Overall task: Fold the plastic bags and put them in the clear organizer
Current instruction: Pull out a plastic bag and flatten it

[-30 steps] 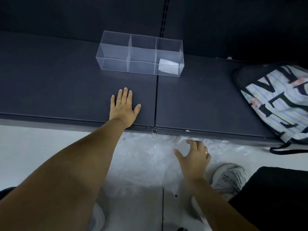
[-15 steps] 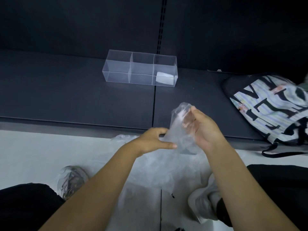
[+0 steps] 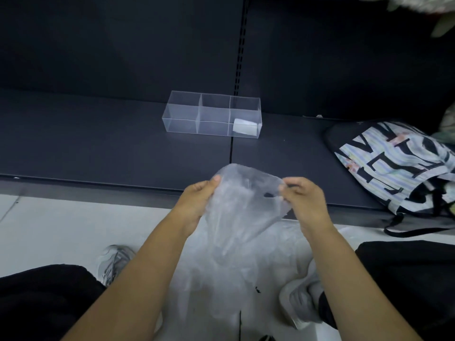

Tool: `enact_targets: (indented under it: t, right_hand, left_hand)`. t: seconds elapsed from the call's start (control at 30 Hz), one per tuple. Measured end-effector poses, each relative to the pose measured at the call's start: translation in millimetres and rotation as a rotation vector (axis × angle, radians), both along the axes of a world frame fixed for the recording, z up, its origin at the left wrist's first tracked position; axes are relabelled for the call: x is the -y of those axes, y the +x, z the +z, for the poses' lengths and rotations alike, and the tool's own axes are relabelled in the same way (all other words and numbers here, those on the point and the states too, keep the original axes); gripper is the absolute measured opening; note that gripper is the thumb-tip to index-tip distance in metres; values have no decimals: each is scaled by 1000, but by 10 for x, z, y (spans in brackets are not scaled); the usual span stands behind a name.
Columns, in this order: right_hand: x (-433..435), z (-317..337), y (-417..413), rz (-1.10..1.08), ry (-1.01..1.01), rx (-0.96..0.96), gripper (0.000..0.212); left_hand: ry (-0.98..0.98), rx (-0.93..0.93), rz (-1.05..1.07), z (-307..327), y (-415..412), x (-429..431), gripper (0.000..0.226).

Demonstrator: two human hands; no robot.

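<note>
A clear plastic bag [image 3: 242, 205] hangs spread between my hands above the front edge of the dark shelf. My left hand [image 3: 197, 201] pinches its top left corner and my right hand [image 3: 304, 199] pinches its top right corner, by the handle hole. More clear plastic bags [image 3: 221, 279] lie in a heap on the pale floor below. The clear organizer [image 3: 211, 116] stands at the back of the shelf with three compartments. A folded white bag [image 3: 244, 126] lies in its right compartment; the other two hold nothing.
The dark shelf [image 3: 98, 143] has a seam down its middle and a dark back wall. A striped black-and-white tote bag [image 3: 398, 163] lies on the shelf's right end. My knees in black trousers and grey shoes [image 3: 299, 303] flank the heap on the floor.
One second ago my left hand lay flat on the shelf and my right reached into the heap. Both hands now hold one bag lifted and spread open between them.
</note>
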State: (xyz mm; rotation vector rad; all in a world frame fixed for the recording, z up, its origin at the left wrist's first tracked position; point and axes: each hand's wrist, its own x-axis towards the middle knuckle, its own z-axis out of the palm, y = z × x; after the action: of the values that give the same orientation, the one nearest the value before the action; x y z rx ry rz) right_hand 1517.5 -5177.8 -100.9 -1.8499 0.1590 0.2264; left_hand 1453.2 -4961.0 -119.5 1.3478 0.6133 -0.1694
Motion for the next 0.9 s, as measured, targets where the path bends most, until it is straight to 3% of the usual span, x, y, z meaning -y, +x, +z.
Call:
enact_targets:
  t: [0.07, 0.13, 0.23, 0.3, 0.37, 0.5, 0.63, 0.77, 0.83, 0.9]
  right_hand:
    - [90, 40, 1, -170, -159, 83, 20]
    - [90, 192, -78, -160, -203, 234, 24]
    - [-168, 505, -314, 283, -127, 309, 43]
    - [-426, 545, -547, 625, -255, 244, 67]
    - [-627, 451, -751, 741, -407, 247, 75]
    - [-546, 313, -713, 456, -225, 239, 12]
    - [-298, 319, -601, 448, -55, 142, 41]
    - [-217, 248, -566, 228, 82, 52, 47]
    - [-181, 226, -536, 85, 273, -140, 40]
    - [-154, 224, -512, 20, 452, -309, 36]
  left_hand:
    - [-6, -36, 106, 56, -29, -52, 43]
    - [38, -118, 185, 102, -44, -62, 48]
    - [60, -223, 262, 174, -44, 0, 50]
    - [16, -238, 267, 220, -51, 80, 51]
    - [-39, -229, 261, 257, -67, 168, 53]
    - [25, -203, 317, 322, -134, 206, 52]
    - [79, -213, 402, 332, -220, 81, 52]
    - [-146, -73, 514, 384, -252, -18, 46]
    - [-101, -10, 326, 385, -289, -24, 58]
    - [3, 27, 6, 364, -355, 46, 86]
